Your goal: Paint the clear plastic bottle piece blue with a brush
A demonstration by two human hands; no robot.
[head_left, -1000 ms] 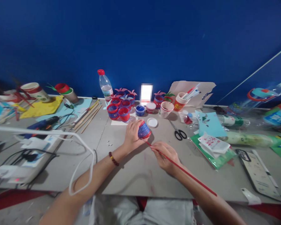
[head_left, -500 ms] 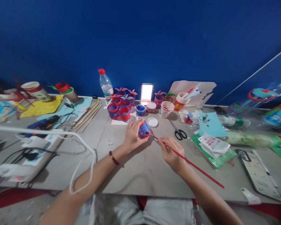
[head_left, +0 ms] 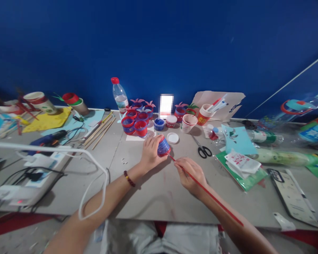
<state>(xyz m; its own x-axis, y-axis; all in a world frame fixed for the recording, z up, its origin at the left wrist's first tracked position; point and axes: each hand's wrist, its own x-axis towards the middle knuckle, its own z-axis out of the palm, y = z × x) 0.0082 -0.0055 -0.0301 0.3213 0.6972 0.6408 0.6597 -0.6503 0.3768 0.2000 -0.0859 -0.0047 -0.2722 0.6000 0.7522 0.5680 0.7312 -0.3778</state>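
Observation:
Tilted on its side, a paper cup [head_left: 163, 146] painted blue with red at its ends is gripped by my left hand [head_left: 151, 152]. My right hand [head_left: 190, 175] pinches a long red paintbrush [head_left: 214, 196]; its tip meets the cup's lower right edge. Beyond the cup stand an open jar of blue paint [head_left: 159, 124] and a lidded paint jar [head_left: 171, 121]. A white lid [head_left: 172, 138] lies flat near them. Several red and blue painted cups [head_left: 140, 128] are grouped to the left of the jars, some topped with paper leaves.
Black-handled scissors [head_left: 204, 151] lie right of the lid, near a stained paper cup [head_left: 189, 123]. A water bottle [head_left: 120, 97] stands at the back. Wooden sticks [head_left: 100, 134], a power strip [head_left: 46, 176] and a white cable [head_left: 95, 160] occupy the left; a phone [head_left: 294, 197] lies at right.
My right hand has shifted slightly left and down, and the brush now points more steeply up to the cup's bottom edge. The cup has turned a little in my left hand.

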